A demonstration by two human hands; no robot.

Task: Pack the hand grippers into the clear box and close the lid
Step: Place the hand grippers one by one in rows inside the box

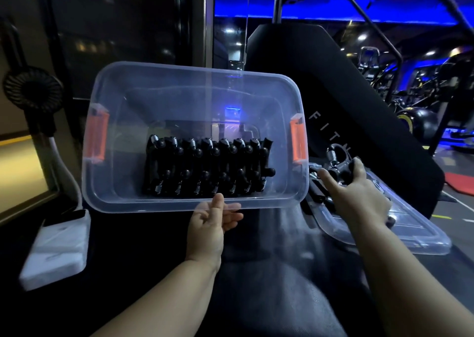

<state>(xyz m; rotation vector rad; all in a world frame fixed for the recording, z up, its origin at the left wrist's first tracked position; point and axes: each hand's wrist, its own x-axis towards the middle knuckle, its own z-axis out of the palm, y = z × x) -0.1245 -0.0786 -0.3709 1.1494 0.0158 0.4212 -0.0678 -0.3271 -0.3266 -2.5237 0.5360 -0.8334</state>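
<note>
Left hand [207, 224]: pinches the near rim of the box [102, 195], tipping it for loading.
Inside: hand grippers [207, 167] packed in a row.
Right hand [359, 198]: fingers clasp a loose gripper [341, 162] above the lid [410, 236].

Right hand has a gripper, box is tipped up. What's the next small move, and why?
Probably carry the black spring hand gripper in the right hand leftward into the clear plastic box, beside the packed row: the left hand steadies its rim and the clear lid lies off.
</note>
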